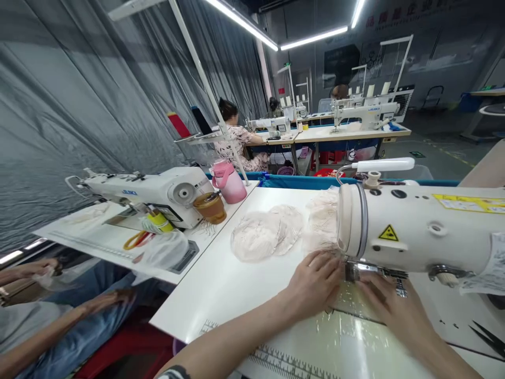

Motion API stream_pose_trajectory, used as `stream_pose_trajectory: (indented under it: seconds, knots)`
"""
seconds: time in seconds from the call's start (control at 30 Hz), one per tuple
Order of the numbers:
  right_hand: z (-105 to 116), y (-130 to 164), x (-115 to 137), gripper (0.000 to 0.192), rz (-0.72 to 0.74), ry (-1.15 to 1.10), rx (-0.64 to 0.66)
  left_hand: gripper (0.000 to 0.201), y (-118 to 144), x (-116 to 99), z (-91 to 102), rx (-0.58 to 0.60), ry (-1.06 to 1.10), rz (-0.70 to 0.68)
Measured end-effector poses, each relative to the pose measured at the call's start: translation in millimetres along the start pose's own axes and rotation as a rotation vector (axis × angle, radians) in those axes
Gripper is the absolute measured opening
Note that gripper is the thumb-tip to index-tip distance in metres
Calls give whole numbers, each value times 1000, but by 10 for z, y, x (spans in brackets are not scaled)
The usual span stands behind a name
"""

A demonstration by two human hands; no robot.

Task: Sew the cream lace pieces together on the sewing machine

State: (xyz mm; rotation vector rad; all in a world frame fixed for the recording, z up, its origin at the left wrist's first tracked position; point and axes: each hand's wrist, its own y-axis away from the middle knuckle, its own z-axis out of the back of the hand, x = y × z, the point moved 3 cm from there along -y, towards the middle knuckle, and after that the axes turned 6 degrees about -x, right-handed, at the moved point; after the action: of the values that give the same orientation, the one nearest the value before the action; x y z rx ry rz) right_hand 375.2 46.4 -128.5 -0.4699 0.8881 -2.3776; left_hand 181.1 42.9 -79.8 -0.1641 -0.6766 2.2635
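A cream sewing machine head (pixel 418 221) reaches in from the right. Beside its needle end, my left hand (pixel 317 279) is closed at the near edge of a ruffled, sheer pale fabric (pixel 321 221); the thumb is hidden. My right hand (pixel 394 305) lies below the presser area, its fingers stretched out to the left, slightly blurred and partly covered by metal parts. No fabric is plainly visible in it. Left of the ruffled piece, round sheer fabric pieces (pixel 258 236) overlap flat on the white table (pixel 221 295).
Black scissors (pixel 489 337) lie at the right edge. On the left stand another sewing machine (pixel 145 192), a brown cup (pixel 211 208) and a pink jug (pixel 229 181). A co-worker's arms (pixel 98 305) are at lower left. Another person (pixel 236 134) sits farther back.
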Motion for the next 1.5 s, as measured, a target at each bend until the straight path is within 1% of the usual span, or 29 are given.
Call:
stream_pose_trajectory:
  seconds: [0.07,0.13,0.17,0.23,0.3,0.37,0.4,0.47,0.57,0.63,0.77,0.9,1.0,1.13,1.23,1.33,1.4,1.5]
  knots:
    - [60,-57,19,28,-14,6,-42,24,-23,128,57,51,-20,121]
    - [105,-99,15,32,-74,-22,-40,20,3,340,149,121,-70,280]
    - [116,-111,3,34,-115,-45,-22,19,39,460,215,134,-100,336]
    - [111,-116,-25,34,-194,-101,27,17,163,719,365,144,-169,450]
    - [86,-104,-52,32,-250,-147,58,17,342,960,506,146,-240,577]
    - [53,-88,-69,31,-274,-170,62,15,530,1134,593,162,-276,681]
    - [38,-82,-75,31,-275,-174,58,13,612,1189,611,178,-276,715]
    - [16,-75,-80,31,-262,-176,43,13,731,1242,610,201,-259,752]
    - [13,-80,-82,27,-219,-155,13,23,795,1243,581,208,-225,780]
    - [35,-95,-81,27,-182,-125,-14,27,788,1238,575,201,-204,810]
    - [82,-128,-80,28,-102,-85,-23,25,760,1272,603,178,-156,891]
    - [78,-117,-103,29,-42,-62,-47,22,772,1372,633,154,-86,971]
    - [47,-88,-124,32,-26,-43,-73,19,785,1468,669,139,-12,1001]
    - [19,-68,-128,36,-2,15,-61,31,789,1583,748,110,85,999]
    - [16,-62,-125,38,5,28,-50,31,788,1652,803,45,123,1001]
    - [8,-52,-130,35,-4,8,-56,28,769,1725,873,-87,115,1007]
    - [-4,-45,-135,33,-5,-3,-61,27,738,1786,978,-230,71,1012]
    - [-23,-46,-146,31,-18,-10,-70,29,675,1862,1275,-545,-65,1026]
